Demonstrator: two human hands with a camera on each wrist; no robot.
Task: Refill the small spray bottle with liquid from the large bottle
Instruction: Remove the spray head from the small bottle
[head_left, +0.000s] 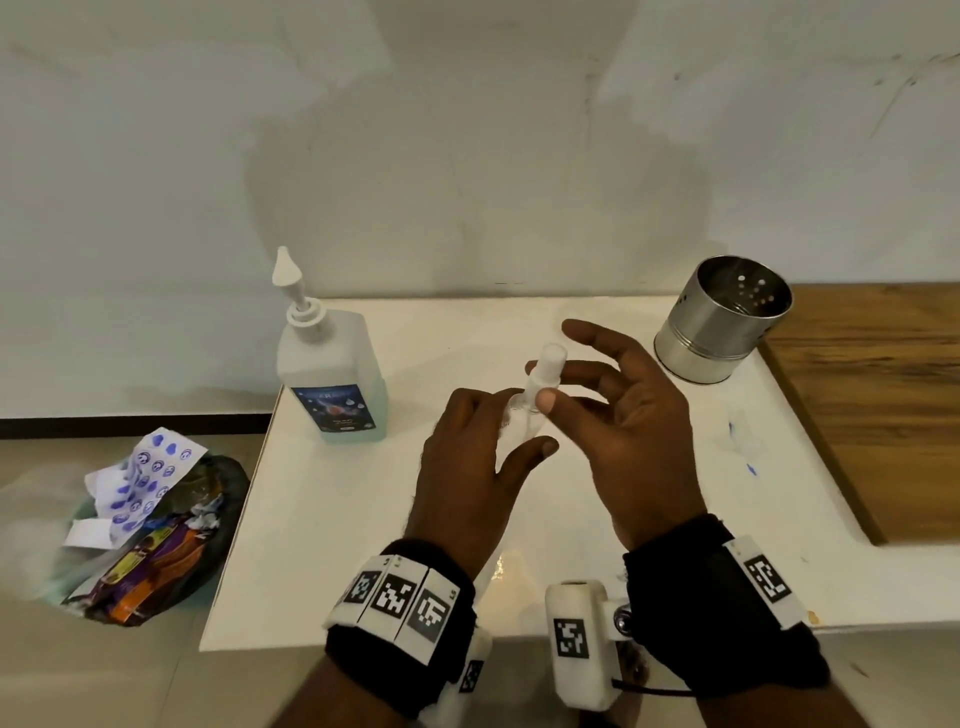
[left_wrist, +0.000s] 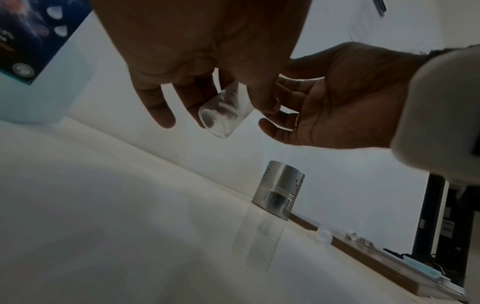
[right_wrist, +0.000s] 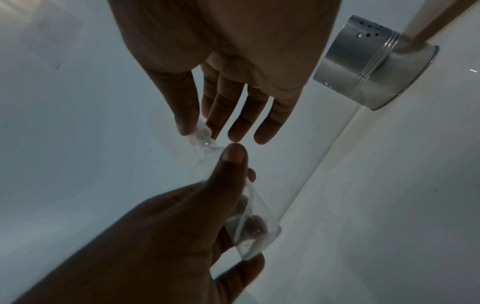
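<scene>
The small clear spray bottle (head_left: 550, 358) is held tilted above the white table (head_left: 363, 519), its capped top pointing away from me. My left hand (head_left: 506, 423) grips its body, thumb on one side and fingers curled round the other. My right hand (head_left: 540, 384) pinches the bottle's top between thumb and forefinger, with its other fingers spread. The left wrist view shows the bottle's (left_wrist: 226, 117) round base from below, and the right wrist view shows the bottle (right_wrist: 257, 232) in the left hand's (right_wrist: 182, 226) grip. The large pump bottle (head_left: 332, 384) with a blue label stands untouched at the table's back left.
A perforated steel cup (head_left: 722, 322) stands at the table's back right, beside a wooden board (head_left: 872, 395). Blue smears (head_left: 743, 441) mark the table right of my hands. A full rubbish bag (head_left: 150, 530) lies on the floor to the left.
</scene>
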